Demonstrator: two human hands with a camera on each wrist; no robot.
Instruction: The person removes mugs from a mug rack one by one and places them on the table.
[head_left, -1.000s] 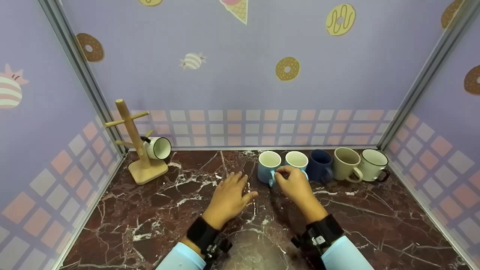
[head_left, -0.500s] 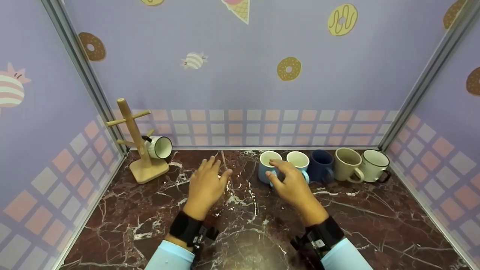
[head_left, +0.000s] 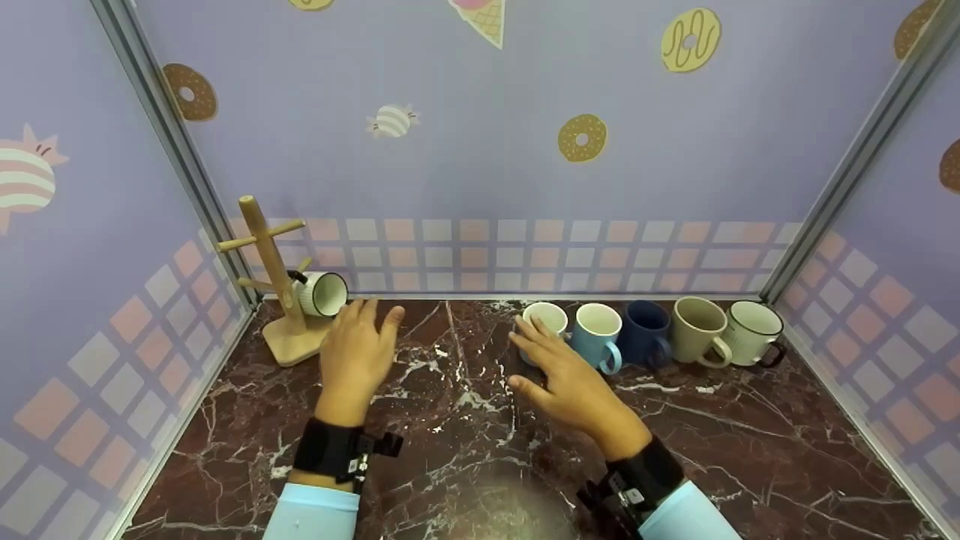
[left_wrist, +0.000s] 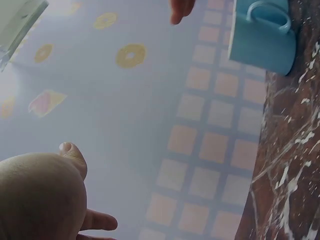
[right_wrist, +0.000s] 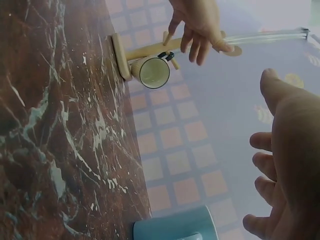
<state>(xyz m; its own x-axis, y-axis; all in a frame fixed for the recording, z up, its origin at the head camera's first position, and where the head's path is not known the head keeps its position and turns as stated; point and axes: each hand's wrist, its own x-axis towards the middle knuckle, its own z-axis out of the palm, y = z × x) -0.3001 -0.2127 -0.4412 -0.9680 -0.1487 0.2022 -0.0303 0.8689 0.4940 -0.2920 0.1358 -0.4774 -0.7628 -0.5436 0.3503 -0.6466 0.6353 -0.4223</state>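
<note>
My left hand (head_left: 358, 352) is open and holds nothing, its fingertips just in front of the wooden mug tree (head_left: 264, 247) at the left. On a lower peg of that tree hangs a white mug (head_left: 328, 294) with a dark rim and handle. My right hand (head_left: 574, 386) has its fingers spread, partly covering the leftmost light blue mug (head_left: 551, 313). The right wrist view shows the palm turned inward, with that light blue mug (right_wrist: 172, 225) beside the fingers. Just right of it stands a second light blue mug (head_left: 594, 345), its handle toward me.
The row continues right with a navy mug (head_left: 643, 330), a beige mug (head_left: 694, 334) and a white mug (head_left: 750, 330) with a black handle. All stand upright near the back wall on a dark marbled tabletop (head_left: 450, 465). Patterned walls enclose three sides.
My left hand has travelled left from mid-table to the mug tree. My right hand's fingers, earlier pinched at the light blue mug's handle, have let go, spread and drawn slightly back.
</note>
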